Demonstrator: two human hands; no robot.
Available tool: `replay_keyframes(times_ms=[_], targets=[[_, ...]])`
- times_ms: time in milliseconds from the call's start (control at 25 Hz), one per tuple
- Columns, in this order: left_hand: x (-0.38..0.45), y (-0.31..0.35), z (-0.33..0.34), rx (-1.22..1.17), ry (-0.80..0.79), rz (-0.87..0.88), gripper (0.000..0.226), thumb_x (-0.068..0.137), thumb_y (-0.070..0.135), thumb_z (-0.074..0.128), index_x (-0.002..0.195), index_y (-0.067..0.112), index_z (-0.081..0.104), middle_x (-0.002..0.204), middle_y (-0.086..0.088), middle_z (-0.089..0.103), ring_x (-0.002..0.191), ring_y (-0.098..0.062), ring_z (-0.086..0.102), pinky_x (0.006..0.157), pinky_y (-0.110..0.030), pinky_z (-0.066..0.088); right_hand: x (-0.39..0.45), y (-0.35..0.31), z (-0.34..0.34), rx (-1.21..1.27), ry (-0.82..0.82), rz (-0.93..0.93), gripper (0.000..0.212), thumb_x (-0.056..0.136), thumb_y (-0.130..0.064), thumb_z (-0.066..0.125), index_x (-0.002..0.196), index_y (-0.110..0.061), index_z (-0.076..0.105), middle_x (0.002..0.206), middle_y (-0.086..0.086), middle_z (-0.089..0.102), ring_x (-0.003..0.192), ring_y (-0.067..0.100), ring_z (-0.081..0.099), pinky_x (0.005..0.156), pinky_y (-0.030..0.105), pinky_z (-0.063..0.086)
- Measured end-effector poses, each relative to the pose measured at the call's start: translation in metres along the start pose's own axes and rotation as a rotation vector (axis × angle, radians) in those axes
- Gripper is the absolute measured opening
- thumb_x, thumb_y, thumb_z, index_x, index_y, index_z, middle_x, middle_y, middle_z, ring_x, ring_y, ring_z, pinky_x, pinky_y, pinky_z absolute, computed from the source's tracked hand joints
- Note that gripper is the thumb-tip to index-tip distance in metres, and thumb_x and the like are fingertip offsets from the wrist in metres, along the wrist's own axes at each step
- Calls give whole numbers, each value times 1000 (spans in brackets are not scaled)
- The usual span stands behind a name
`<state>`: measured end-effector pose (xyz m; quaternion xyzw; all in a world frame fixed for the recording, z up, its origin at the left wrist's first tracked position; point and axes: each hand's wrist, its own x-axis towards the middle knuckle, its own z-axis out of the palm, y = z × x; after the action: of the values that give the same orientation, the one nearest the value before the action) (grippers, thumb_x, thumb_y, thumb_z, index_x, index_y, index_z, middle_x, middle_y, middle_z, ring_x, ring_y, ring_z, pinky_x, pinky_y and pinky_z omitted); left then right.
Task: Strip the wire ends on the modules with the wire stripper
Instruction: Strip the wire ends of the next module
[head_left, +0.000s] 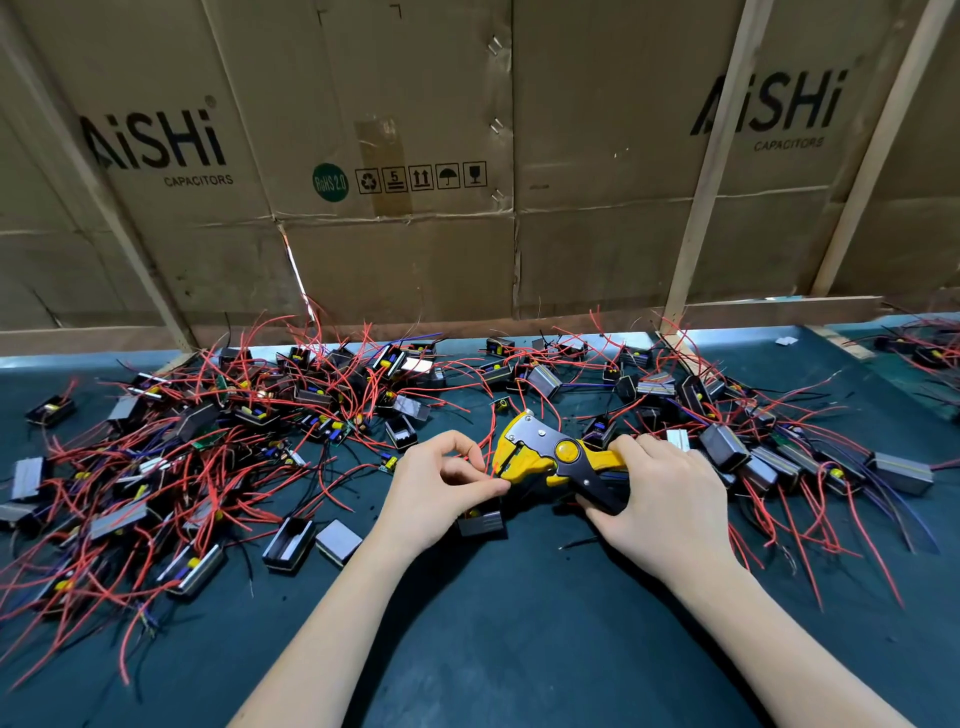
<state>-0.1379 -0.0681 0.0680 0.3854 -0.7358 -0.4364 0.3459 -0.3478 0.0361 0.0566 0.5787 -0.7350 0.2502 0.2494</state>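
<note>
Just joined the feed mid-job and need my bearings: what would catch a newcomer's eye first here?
First, the yellow and black wire stripper at centre, gripped by the right hand, while the left hand pinches a thin red wire at its head. Next, the tangle of small black modules with red leads sprawling across the dark green table. Behind stands a brown cardboard wall printed AiSHi.

The stripper (550, 457) has glossy yellow plastic, matt black handles and a bare metal plate at its head. Around it lie modules (727, 447) in dull grey metal cases with smooth red-coated wires (332, 488). Under it is matt dark-green mat (493, 649); behind it, creased brown cardboard (415, 249) and rough wooden slats (711, 171).
</note>
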Motion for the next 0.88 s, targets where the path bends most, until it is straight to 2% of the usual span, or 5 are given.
replay_keyframes(times_ms=[120, 360, 560, 720, 880], targets=[[0, 0, -1, -4, -11, -1, 32, 72, 16, 86, 78, 11, 55, 66, 0, 74, 59, -4, 58, 67, -9, 43, 0, 0, -1, 6, 3, 6, 48, 50, -47, 88, 72, -15, 61, 64, 0, 58, 62, 30, 61, 56, 33, 45], [0, 2, -4, 0, -31, 8, 32, 73, 15, 85, 79, 10, 55, 66, -1, 74, 58, -4, 57, 65, -9, 43, -1, -1, -2, 24, -24, 12, 46, 52, -47, 89, 68, -14, 62, 58, 1, 57, 55, 30, 61, 49, 26, 36], [-2, 5, -5, 44, -45, 21, 31, 72, 15, 86, 78, 10, 56, 64, -1, 73, 59, -6, 57, 66, -14, 46, -1, -5, -3, -11, -16, -7, 50, 44, -42, 94, 54, -11, 56, 45, 4, 53, 40, 29, 55, 43, 23, 33], [-3, 8, -6, 76, -57, 25, 27, 72, 17, 86, 80, 9, 62, 64, 0, 73, 58, -5, 55, 65, -13, 44, 0, -3, -3, 1, -30, 57, 48, 61, -56, 80, 78, -16, 63, 71, 1, 63, 69, 31, 63, 56, 31, 40], [-2, 9, -9, 121, -50, 36, 16, 72, 15, 86, 73, 17, 70, 62, 8, 70, 56, -3, 56, 63, -16, 45, 4, 2, -6, 111, 97, 110, 52, 63, -51, 83, 95, -15, 64, 84, 1, 60, 82, 31, 59, 72, 39, 40]])
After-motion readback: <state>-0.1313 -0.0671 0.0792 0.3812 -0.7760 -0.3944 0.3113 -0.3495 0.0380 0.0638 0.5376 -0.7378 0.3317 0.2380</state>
